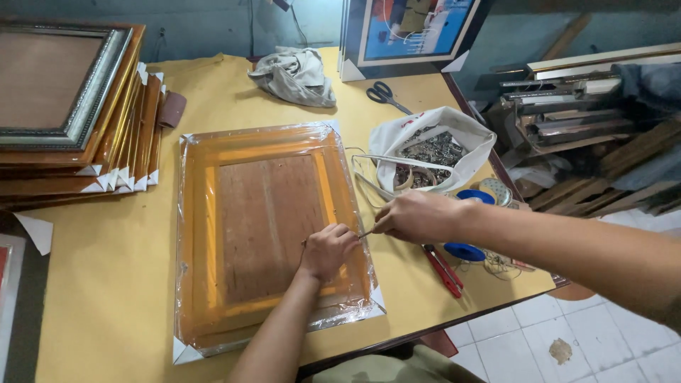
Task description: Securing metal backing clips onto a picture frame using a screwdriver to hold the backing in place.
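Observation:
A picture frame (234, 163) lies face down on the yellow table (106, 269), wrapped in clear plastic, its brown backing board up. My left hand (328, 250) rests closed on the frame's right side, fingers pinched at the edge. My right hand (418, 216) is just to the right, gripping a thin metal tool (365, 232) whose tip points at my left fingers. What the left fingers pinch is too small to see.
A stack of framed pictures (71, 113) sits at the back left. A white bag of metal hardware (429, 149), scissors (384, 93), a grey cloth (294, 74), a blue spool (468, 250) and a red cutter (443, 269) lie to the right. Wood moulding offcuts (589, 128) pile beyond the table edge.

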